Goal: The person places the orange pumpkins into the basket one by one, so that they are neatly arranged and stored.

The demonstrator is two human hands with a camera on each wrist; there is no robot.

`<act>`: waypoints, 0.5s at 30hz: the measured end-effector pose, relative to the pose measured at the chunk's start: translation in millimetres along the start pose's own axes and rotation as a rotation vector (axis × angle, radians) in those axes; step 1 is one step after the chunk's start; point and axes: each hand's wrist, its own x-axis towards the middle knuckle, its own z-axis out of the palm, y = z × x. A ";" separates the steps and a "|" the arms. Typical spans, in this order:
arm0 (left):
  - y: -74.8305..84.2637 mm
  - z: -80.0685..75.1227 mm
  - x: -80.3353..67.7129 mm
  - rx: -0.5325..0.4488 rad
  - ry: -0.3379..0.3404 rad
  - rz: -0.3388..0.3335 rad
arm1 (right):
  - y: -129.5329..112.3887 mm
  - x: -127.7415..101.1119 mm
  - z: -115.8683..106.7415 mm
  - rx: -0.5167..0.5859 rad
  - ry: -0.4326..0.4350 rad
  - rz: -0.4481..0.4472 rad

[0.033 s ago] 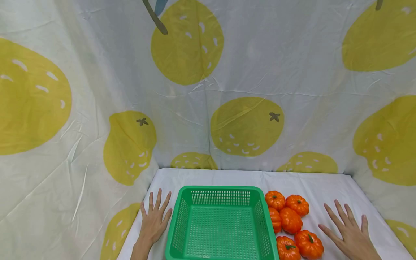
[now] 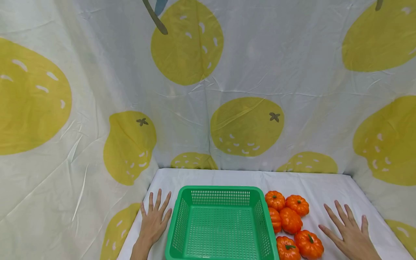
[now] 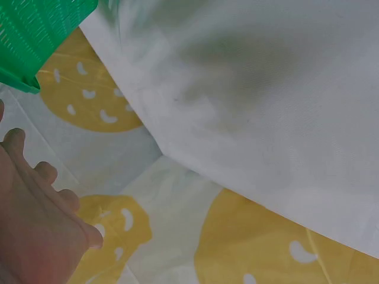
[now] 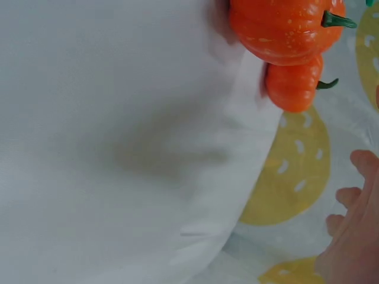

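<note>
A green plastic basket (image 2: 222, 192) with nothing in it stands at the middle of the white table. Several small orange pumpkins (image 2: 290, 220) lie in a cluster just right of it, and two of the pumpkins (image 4: 283, 29) show in the right wrist view. My left hand (image 2: 154, 218) lies flat on the cloth left of the basket, fingers spread, holding nothing. My right hand (image 2: 348, 231) lies flat to the right of the pumpkins, fingers spread, apart from them. A corner of the basket (image 3: 35, 29) shows in the left wrist view, with the edge of my left hand (image 3: 41, 225) below it.
White cloth printed with large yellow fruit (image 2: 247, 126) hangs as walls behind and on both sides of the table (image 2: 325, 184). Bare tabletop lies behind the basket and the pumpkins.
</note>
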 end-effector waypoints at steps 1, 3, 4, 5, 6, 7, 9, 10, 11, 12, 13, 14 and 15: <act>-0.1 0.1 0.1 -0.003 -0.004 0.000 | 0.2 -0.5 -0.3 0.004 -0.005 0.000; 0.0 0.3 0.2 -0.012 -0.012 -0.005 | 0.8 -1.4 -0.9 0.010 -0.016 0.000; 0.1 0.3 0.3 -0.021 -0.022 -0.009 | 1.2 -2.1 -1.0 0.014 -0.027 0.004; 0.4 0.4 0.4 -0.029 -0.031 -0.014 | 1.7 -2.6 -1.2 0.018 -0.038 0.008; 0.6 0.6 0.4 -0.037 -0.040 -0.018 | 2.3 -3.1 -1.2 0.021 -0.050 0.012; 0.8 0.8 0.3 -0.045 -0.051 -0.022 | 2.8 -3.8 -0.9 0.025 -0.060 0.016; 1.2 1.8 0.1 -0.067 -0.069 -0.029 | 3.9 -5.0 -0.1 0.019 -0.082 0.025; 1.6 2.3 -0.1 -0.079 -0.077 -0.031 | 4.8 -5.8 0.4 0.015 -0.095 0.025; 1.9 3.0 0.0 -0.096 -0.086 -0.032 | 5.8 -6.8 0.9 0.009 -0.106 0.023; 2.2 3.9 0.1 -0.118 -0.096 -0.033 | 7.1 -8.1 1.4 0.004 -0.111 0.017; 2.7 4.7 0.4 -0.142 -0.109 -0.035 | 8.2 -9.2 2.2 0.001 -0.113 0.012; 3.3 5.6 0.5 -0.173 -0.123 -0.039 | 9.5 -10.4 3.2 0.005 -0.115 0.006; 4.0 6.5 0.4 -0.204 -0.143 -0.044 | 10.2 -11.5 4.4 0.009 -0.118 0.010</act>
